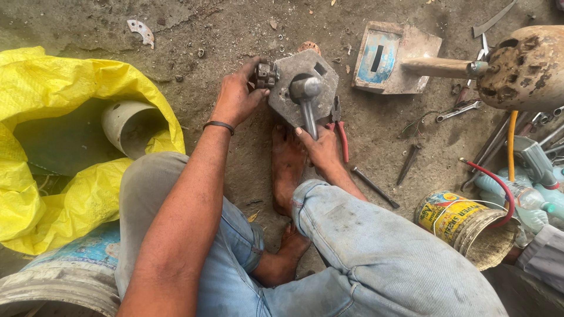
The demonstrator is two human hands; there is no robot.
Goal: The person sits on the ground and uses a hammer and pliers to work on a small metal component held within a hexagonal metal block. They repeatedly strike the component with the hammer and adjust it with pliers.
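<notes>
Left hand [237, 97] grips metal plate [302, 88] edge; right hand [320, 147] holds its lever [308, 105].

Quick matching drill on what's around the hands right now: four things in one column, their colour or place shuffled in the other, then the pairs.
1. left hand
2. right hand
3. sack
4. pliers

A. red handles
B. yellow, far left
C. on the metal handle
D. on the small part at the edge of the grey plate

Pairs: 1-D, 2-C, 3-B, 4-A

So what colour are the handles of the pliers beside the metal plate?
Red, on the pliers; the head view shows them.
</notes>
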